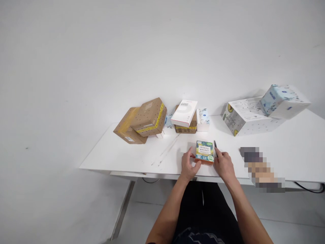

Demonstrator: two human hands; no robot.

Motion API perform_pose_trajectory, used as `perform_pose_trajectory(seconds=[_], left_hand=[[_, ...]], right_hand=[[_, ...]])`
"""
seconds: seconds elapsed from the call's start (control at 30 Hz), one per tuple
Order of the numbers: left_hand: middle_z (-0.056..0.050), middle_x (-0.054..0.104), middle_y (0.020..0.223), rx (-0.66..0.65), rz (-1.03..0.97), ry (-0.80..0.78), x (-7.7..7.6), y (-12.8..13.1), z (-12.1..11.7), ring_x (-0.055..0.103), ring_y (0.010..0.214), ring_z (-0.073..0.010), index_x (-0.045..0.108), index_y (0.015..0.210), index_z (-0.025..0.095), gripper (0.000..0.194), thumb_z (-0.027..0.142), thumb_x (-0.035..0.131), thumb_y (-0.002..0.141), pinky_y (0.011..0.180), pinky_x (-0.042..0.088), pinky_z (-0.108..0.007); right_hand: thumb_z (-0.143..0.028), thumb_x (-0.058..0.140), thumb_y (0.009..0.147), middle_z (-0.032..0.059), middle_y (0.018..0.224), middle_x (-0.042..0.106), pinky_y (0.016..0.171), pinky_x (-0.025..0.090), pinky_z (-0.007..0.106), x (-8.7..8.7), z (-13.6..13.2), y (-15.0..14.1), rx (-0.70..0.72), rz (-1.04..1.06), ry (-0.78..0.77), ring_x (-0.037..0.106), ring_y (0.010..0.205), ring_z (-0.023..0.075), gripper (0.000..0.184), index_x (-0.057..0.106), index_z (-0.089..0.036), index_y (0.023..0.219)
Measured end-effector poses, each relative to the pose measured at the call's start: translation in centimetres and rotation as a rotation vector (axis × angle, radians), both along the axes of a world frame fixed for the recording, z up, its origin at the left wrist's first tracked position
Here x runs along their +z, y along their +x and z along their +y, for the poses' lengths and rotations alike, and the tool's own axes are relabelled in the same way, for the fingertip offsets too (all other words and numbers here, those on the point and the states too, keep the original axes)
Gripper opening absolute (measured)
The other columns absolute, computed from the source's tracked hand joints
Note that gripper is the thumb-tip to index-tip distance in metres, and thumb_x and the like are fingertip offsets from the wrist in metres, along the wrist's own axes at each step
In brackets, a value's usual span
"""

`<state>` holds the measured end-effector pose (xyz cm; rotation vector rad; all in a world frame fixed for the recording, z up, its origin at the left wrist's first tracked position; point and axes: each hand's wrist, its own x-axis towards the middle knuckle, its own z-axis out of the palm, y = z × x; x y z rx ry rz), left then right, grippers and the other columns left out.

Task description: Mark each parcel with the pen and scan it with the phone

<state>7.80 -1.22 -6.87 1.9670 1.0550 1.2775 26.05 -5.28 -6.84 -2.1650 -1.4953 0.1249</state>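
Observation:
A small teal, yellow and orange box (pixel 204 151), printed "Binking", lies on the white table in front of me. My left hand (pixel 188 165) is curved around its near left corner, with fingers along the left side and the thumb at the front face. On the box's right side is my right hand (pixel 223 165), its fingers closed on a slim black pen-like tool (pixel 215 146). The tool's front end points away from me, past the box's right edge. Its rear part is hidden in the hand, so I cannot tell its exact kind.
Two taped cardboard boxes (pixel 148 117) stand stacked at the back left. A white power bank box (pixel 184 112) rests on another carton beside a tissue pack (pixel 203 120). Back right, a larger tissue pack (pixel 283 101) sits on a white carton (pixel 250 117). A blurred-out object (pixel 261 169) lies right.

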Motion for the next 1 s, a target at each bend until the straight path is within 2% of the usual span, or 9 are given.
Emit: perform_pose_trajectory(seconds=[0.17,0.37,0.43,0.53,0.67,0.73,0.8,0.9,1.0], left_hand=[[-0.006,0.059,0.085,-0.115,0.086,0.119,0.8,0.0,-0.5,0.056,0.077,-0.0188,0.061,0.117,0.02,0.037,0.032,0.06,0.082,0.073,0.052,-0.037],[-0.006,0.059,0.088,-0.132,0.03,0.102,0.9,-0.1,-0.7,0.057,0.078,-0.0171,0.062,0.116,0.021,0.034,0.033,0.06,0.083,0.072,0.054,-0.034],[-0.006,0.058,0.089,-0.135,0.012,0.112,0.8,-0.1,-0.7,0.058,0.078,-0.017,0.061,0.117,0.021,0.035,0.032,0.06,0.083,0.072,0.054,-0.034],[-0.007,0.055,0.094,-0.121,0.005,0.124,0.8,0.0,-0.6,0.058,0.084,-0.0181,0.061,0.116,0.022,0.035,0.032,0.06,0.082,0.075,0.055,-0.036],[-0.008,0.052,0.106,-0.125,-0.022,0.112,0.8,0.1,-0.4,0.056,0.099,-0.0207,0.06,0.117,0.022,0.037,0.027,0.061,0.081,0.086,0.053,-0.039],[-0.009,0.051,0.108,-0.136,-0.024,0.109,0.8,0.2,-0.3,0.056,0.102,-0.021,0.059,0.119,0.023,0.038,0.025,0.061,0.081,0.088,0.053,-0.04],[-0.008,0.05,0.108,-0.137,-0.014,0.113,0.6,0.2,-0.3,0.056,0.103,-0.021,0.058,0.119,0.023,0.039,0.024,0.061,0.081,0.089,0.053,-0.04],[-0.008,0.05,0.109,-0.124,0.011,0.119,0.3,0.1,-0.4,0.056,0.103,-0.0209,0.058,0.119,0.024,0.037,0.025,0.059,0.082,0.089,0.053,-0.04],[-0.008,0.05,0.11,-0.129,0.05,0.129,0.2,0.1,-0.6,0.056,0.103,-0.0206,0.057,0.121,0.025,0.038,0.026,0.059,0.083,0.088,0.054,-0.039]], right_hand=[[-0.018,0.049,0.083,0.0093,0.086,0.051,0.058,0.039,0.03,1.5,0.0,-0.4,0.058,-0.081,-0.161,0.05,0.07,0.0206,0.045,0.059,-0.026,0.126],[-0.018,0.05,0.081,0.0069,0.077,0.05,0.059,0.041,0.033,1.7,0.4,0.2,0.048,0.031,-0.168,0.05,0.062,0.0191,0.043,0.064,-0.024,0.121],[-0.02,0.047,0.08,0.0071,0.079,0.053,0.063,0.044,0.034,1.3,0.2,1.1,-0.009,0.208,-0.089,0.052,0.063,0.0184,0.04,0.067,-0.021,0.116],[-0.026,0.043,0.08,0.0052,0.075,0.058,0.064,0.047,0.035,0.5,-0.5,2.6,-0.084,0.629,0.088,0.056,0.064,0.0178,0.037,0.069,-0.017,0.106],[-0.033,0.057,0.075,0.0051,0.083,0.067,0.07,0.051,0.037,0.5,-1.7,3.5,-0.056,1.112,0.317,0.064,0.073,0.0193,0.037,0.063,-0.017,0.107],[-0.035,0.069,0.069,0.004,0.087,0.068,0.075,0.051,0.038,1.5,-2.1,3.1,-0.038,1.151,0.394,0.065,0.078,0.0194,0.04,0.061,-0.019,0.106],[-0.037,0.073,0.068,0.0005,0.078,0.065,0.075,0.049,0.035,3.0,-2.4,2.5,-0.076,1.066,0.456,0.063,0.075,0.0171,0.035,0.059,-0.02,0.096],[-0.04,0.068,0.076,-0.0052,0.06,0.056,0.067,0.044,0.029,5.1,-2.5,1.3,-0.218,0.915,0.56,0.054,0.061,0.0122,0.024,0.055,-0.021,0.083],[-0.04,0.06,0.082,-0.0064,0.053,0.053,0.058,0.04,0.026,6.4,-2.3,0.4,-0.27,0.963,0.598,0.05,0.053,0.0112,0.02,0.056,-0.021,0.088]])
